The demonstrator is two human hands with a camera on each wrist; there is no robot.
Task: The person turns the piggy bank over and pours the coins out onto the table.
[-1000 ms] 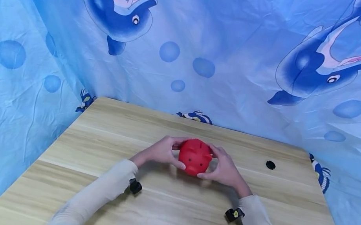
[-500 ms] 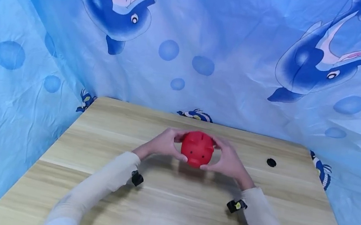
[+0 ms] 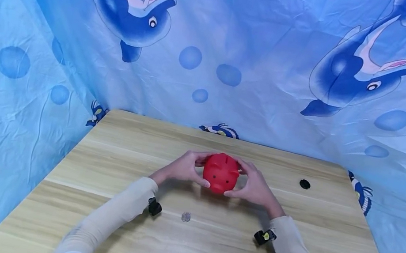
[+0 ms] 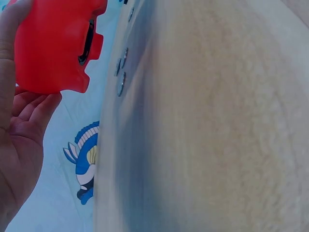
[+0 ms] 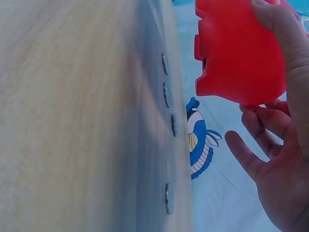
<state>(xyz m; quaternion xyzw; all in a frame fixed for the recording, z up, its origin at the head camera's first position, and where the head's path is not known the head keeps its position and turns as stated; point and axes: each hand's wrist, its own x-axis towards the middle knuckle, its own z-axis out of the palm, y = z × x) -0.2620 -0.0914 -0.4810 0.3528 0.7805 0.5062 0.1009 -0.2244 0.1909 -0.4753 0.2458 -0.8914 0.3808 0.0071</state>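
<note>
A red piggy bank (image 3: 221,173) is lifted above the table, its snout facing me and its coin slot up. My left hand (image 3: 186,167) grips one side, thumb in front and fingers behind. The other side is gripped by my right hand (image 3: 255,187) in the same way. In the left wrist view a dark opening (image 4: 87,42) shows in the underside of the bank, between the feet. Several coins (image 5: 169,198) lie on or close over the tabletop beneath it. One more coin (image 3: 186,217) appears nearer to me, right of my left wrist.
A small round black plug (image 3: 304,184) lies on the wooden table (image 3: 124,140) at the back right. Blue cloth (image 3: 261,114) with printed dolphins hangs behind the table and along its sides.
Both hands raised the piggy bank, then brought it down a little. A coin now shows on the near side of the bank, where none was visible before.
</note>
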